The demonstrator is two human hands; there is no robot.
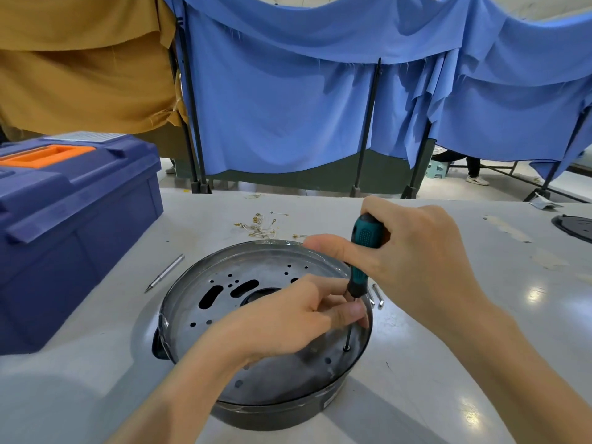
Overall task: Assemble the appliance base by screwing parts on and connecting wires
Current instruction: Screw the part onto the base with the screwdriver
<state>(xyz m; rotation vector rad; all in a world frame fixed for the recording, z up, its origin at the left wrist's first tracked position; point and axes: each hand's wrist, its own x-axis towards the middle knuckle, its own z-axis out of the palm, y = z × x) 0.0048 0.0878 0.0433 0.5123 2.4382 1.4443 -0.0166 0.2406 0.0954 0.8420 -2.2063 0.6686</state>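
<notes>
Your right hand point(416, 251) wraps the teal-and-black handle of the screwdriver point(365, 238), fingers curled closed around it, thumb pointing left. Your left hand point(288, 318) pinches the thin shaft just below the handle, fingertips closed on the metal. The tool stands nearly upright. Its tip sits on a screw point(347, 348) in the floor of the appliance base point(224, 302), close to the inside of the right wall.

The appliance base is a round, dark metal pan at the centre of the table point(448, 363), nearer the near edge. Its floor carries two oblong slots, a central opening and many small holes. Your left forearm crosses the near rim.

To the left, the blue toolbox point(73, 219) stands near the base, with a strip of table between them. A slim metal bit point(165, 273) lies in that strip, close to the base's far-left rim. Two short metal pieces point(376, 294) lie just beside the right rim, under your right hand. A tangle of wires point(259, 225) with brass terminals lies just beyond the far rim. The table surface to the right is open up to a dark round part point(573, 229) at the far-right edge. Blue curtains point(288, 107) hang beyond the table's far edge.
</notes>
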